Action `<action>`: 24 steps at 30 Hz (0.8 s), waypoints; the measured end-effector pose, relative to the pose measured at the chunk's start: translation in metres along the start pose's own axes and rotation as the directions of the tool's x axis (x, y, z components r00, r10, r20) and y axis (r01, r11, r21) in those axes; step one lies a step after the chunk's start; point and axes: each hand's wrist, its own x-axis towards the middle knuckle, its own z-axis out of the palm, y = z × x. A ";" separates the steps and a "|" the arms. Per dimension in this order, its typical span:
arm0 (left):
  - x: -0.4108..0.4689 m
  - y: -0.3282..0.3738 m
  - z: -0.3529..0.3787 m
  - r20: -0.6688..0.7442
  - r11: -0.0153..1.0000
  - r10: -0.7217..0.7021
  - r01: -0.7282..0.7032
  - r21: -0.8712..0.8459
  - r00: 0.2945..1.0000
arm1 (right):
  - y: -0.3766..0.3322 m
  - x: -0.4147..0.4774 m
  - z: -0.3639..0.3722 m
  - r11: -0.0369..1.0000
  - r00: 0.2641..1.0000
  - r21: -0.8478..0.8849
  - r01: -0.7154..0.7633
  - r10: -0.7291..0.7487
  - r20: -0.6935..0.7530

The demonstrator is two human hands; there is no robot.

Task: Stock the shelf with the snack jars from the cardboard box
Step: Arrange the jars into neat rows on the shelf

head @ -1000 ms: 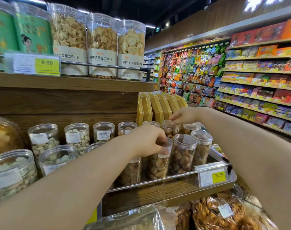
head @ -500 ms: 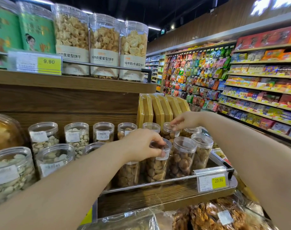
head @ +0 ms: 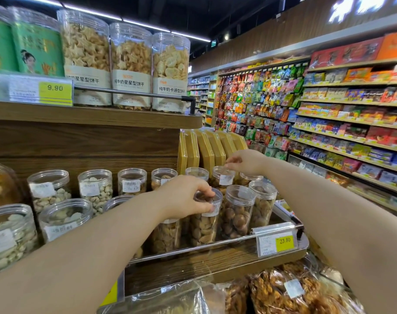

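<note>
Stocking looks well advanced: the shelf (head: 215,257) is crowded, the left hand (head: 184,196) grips a front jar (head: 204,225), the right hand (head: 245,162) pinches a back jar (head: 222,180), and the remaining stock is unseen.

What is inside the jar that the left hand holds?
Brown, rounded snack pieces show through the clear wall of the jar. The left hand and a white label cover its upper part, so the fill level is hidden.

- On the shelf (head: 215,261), snack jars (head: 237,211) stand in rows behind the rail (head: 193,247).
- Flat boxes (head: 206,150) stand behind them.
- Tall jars (head: 130,64) sit on the upper shelf (head: 91,116).
</note>
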 end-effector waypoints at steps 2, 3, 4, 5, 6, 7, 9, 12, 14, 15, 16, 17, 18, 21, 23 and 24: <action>0.001 0.003 -0.001 -0.001 1.000 -0.006 0.006 0.017 1.000 | 0.010 -0.007 -0.009 0.998 0.999 -0.041 -0.044 0.043 -0.013; 0.002 0.006 -0.002 -0.001 0.999 -0.005 0.005 0.038 1.000 | 0.017 -0.011 -0.014 0.996 0.997 -0.053 -0.077 0.076 -0.012; 0.004 0.009 -0.002 -0.004 0.998 -0.004 0.005 0.070 1.000 | 0.024 -0.013 -0.016 0.993 0.994 -0.058 -0.107 0.107 -0.002; 0.005 0.012 -0.003 -0.011 0.994 -0.003 0.004 0.105 1.000 | 0.030 -0.016 -0.018 0.989 0.991 -0.066 -0.130 0.131 0.015; 0.007 0.015 -0.004 -0.022 0.991 0.000 0.003 0.134 1.000 | 0.035 -0.018 -0.018 0.986 0.987 -0.076 -0.151 0.154 0.035; 0.008 0.018 -0.004 -0.034 0.988 0.002 0.003 0.155 0.999 | 0.039 -0.020 -0.016 0.983 0.985 -0.087 -0.160 0.166 0.055; 0.009 0.019 -0.003 -0.046 0.986 0.000 0.008 0.168 0.999 | 0.046 -0.019 -0.009 0.982 0.979 -0.071 -0.178 0.184 0.093; 0.010 0.018 0.000 -0.063 0.989 -0.003 0.012 0.146 0.998 | 0.053 -0.011 0.003 0.982 0.973 -0.074 -0.173 0.182 0.139; 0.010 0.016 0.001 -0.072 0.990 -0.005 0.015 0.142 0.997 | 0.054 -0.006 0.006 0.981 0.980 -0.107 -0.163 0.173 0.094; 0.011 0.016 0.002 -0.075 0.990 -0.007 0.018 0.139 0.997 | 0.052 -0.004 0.007 0.980 0.984 -0.110 -0.163 0.170 0.060; 0.011 0.015 0.002 -0.077 0.991 -0.010 0.020 0.132 0.997 | 0.051 -0.001 0.008 0.980 0.985 -0.110 -0.167 0.170 0.023; 0.010 0.015 0.002 -0.078 0.992 -0.012 0.021 0.123 0.997 | 0.049 0.000 0.009 0.978 0.985 -0.116 -0.173 0.173 -0.008; 0.010 0.014 0.003 -0.077 0.993 -0.013 0.022 0.115 0.997 | 0.046 0.003 0.010 0.975 0.983 -0.125 -0.182 0.179 -0.030; 0.011 0.014 0.003 -0.067 0.993 -0.017 0.024 0.115 0.998 | 0.039 0.009 0.010 0.977 0.981 -0.082 -0.196 0.194 -0.032; 0.011 0.015 0.003 -0.063 0.993 -0.019 0.026 0.119 0.998 | 0.038 0.009 0.001 0.981 0.980 0.001 -0.196 0.196 0.046; 0.011 0.014 0.003 -0.065 0.993 -0.018 0.026 0.119 0.998 | 0.039 0.008 -0.004 0.979 0.977 0.052 -0.195 0.189 0.101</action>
